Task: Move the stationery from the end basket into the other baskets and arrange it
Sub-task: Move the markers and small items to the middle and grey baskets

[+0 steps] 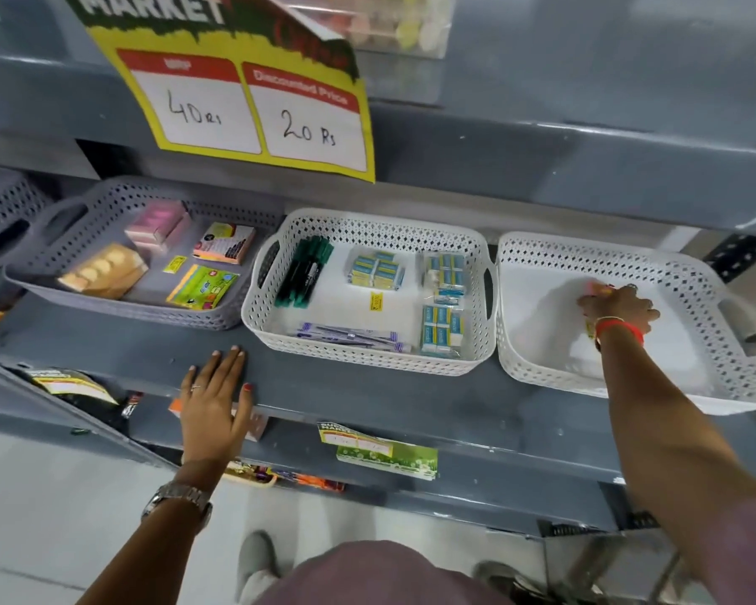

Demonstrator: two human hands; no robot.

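Right now the right hand (619,308) reaches into the end basket (712,299), fingers closed on a blurred pink item (599,289), while the left hand (217,399) lies flat and open on the shelf (367,395) left of that basket.

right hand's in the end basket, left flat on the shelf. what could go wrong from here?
1. The end basket overhangs the shelf edge at its front corner; pressing down with the right hand could tip it.
2. What that hand grips is blurred, so the hold may be loose and it could drop in transit.
3. The middle basket is already crowded with markers and eraser packs; a careless drop could disturb them.
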